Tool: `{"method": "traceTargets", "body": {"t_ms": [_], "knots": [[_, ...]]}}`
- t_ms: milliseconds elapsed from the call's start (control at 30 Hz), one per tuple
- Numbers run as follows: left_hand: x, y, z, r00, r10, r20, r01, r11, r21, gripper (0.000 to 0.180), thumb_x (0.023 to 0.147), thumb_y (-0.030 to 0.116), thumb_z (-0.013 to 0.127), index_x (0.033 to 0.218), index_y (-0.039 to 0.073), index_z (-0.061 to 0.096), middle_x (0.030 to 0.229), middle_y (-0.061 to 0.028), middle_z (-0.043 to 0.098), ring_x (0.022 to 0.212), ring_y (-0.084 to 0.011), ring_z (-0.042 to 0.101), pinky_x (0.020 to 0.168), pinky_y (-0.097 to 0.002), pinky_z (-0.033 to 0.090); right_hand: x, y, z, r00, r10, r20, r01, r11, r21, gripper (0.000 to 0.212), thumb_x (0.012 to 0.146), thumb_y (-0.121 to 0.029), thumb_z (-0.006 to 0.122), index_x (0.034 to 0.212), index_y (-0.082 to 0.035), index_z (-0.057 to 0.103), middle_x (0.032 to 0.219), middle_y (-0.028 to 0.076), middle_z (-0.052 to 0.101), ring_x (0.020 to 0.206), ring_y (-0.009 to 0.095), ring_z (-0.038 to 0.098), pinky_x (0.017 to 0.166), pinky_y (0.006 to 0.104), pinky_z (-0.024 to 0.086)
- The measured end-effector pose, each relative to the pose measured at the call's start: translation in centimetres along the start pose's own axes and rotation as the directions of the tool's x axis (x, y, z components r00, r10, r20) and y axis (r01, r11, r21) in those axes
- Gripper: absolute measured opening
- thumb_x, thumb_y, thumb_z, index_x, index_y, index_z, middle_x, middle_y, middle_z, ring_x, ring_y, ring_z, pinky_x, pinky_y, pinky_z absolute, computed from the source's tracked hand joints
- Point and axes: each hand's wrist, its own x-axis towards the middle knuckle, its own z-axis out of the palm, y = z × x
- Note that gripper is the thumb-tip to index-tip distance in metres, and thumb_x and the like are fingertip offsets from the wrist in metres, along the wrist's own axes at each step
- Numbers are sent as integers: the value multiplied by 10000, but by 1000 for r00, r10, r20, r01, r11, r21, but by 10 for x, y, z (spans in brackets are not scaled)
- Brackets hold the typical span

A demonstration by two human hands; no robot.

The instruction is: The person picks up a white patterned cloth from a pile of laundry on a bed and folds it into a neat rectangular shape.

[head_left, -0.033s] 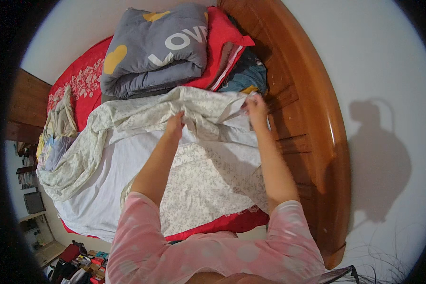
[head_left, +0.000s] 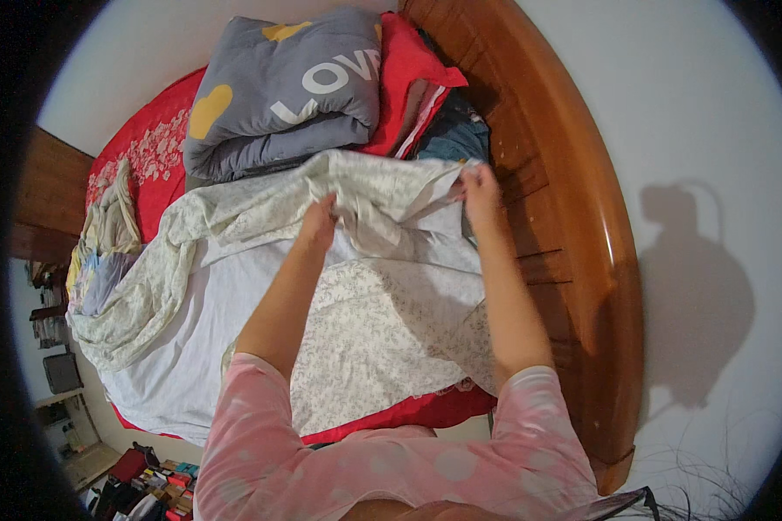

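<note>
A cream bed cover (head_left: 248, 208) with a small grey-green floral print lies bunched and partly folded across the bed, its white side showing in places. My left hand (head_left: 319, 221) is closed on a gathered fold of it near the middle. Farther right, beside the wooden headboard, my right hand (head_left: 483, 195) pinches its edge or corner, slightly blurred. Between both hands the fabric hangs in loose creases. A white sheet or quilt layer (head_left: 226, 295) spreads beneath, and a flat floral part (head_left: 365, 347) of the cloth lies nearer to me.
A folded grey quilt (head_left: 269, 82) with yellow hearts rests on red bedding (head_left: 400, 78) at the far side. The curved wooden headboard (head_left: 613, 234) borders the right. Crumpled clothes (head_left: 104, 252) lie at the far left. Boxes and bags (head_left: 143, 486) crowd the floor at lower left.
Both hands have shifted slightly away from me, the right one also a little to the right. The cover's far edge between them has risen a little.
</note>
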Motion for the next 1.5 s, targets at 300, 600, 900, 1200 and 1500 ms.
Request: {"method": "traceTargets", "body": {"t_ms": [300, 600, 900, 1200, 1500], "knots": [[53, 42, 74, 703, 330, 630, -692, 116, 712, 713, 759, 287, 558, 1294, 10, 176, 1329, -178, 225, 1226, -312, 220, 998, -358, 199, 93, 15, -7, 989, -56, 140, 131, 776, -617, 678, 731, -215, 598, 1282, -58, 236, 1333, 177, 201, 1228, 325, 197, 999, 365, 199], [66, -13, 30, 870, 153, 468, -426, -244, 871, 606, 733, 388, 563, 1217, 88, 356, 1215, -191, 386, 1120, -389, 350, 935, -425, 288, -10, 9, -9, 946, -324, -19, 287, 864, -414, 357, 750, 12, 491, 1100, -59, 496, 1182, 125, 398, 1073, 264, 408, 832, 280, 368], [2, -57, 0, 866, 12, 500, -484, 272, 832, 302, 737, 181, 606, 986, 27, 532, 913, -115, 575, 846, -229, 539, 744, -316, 427, -65, 95, -55, 967, 239, -82, -240, 769, -592, 211, 792, -184, 514, 916, -16, 545, 841, 147, 579, 774, 275, 554, 713, 332, 423], [-55, -102, 5, 793, -103, 600, -606, -43, 794, 521, 665, 224, 659, 1141, 165, 454, 1153, -73, 463, 1115, -266, 366, 913, -398, 320, -39, 70, -45, 809, 586, 51, -530, 764, -368, 722, 618, -205, 692, 1228, -4, 363, 1248, 130, 392, 1128, 240, 385, 882, 299, 335], [-58, -101, -3, 841, -59, 538, -532, -274, 802, 475, 623, 86, 629, 1078, 168, 519, 1068, -42, 509, 980, -265, 461, 816, -378, 391, -38, 40, -48, 988, -72, -139, -98, 404, -909, 323, 710, -4, 466, 1017, -96, 432, 1089, 148, 425, 852, 332, 516, 698, 414, 433]]}}
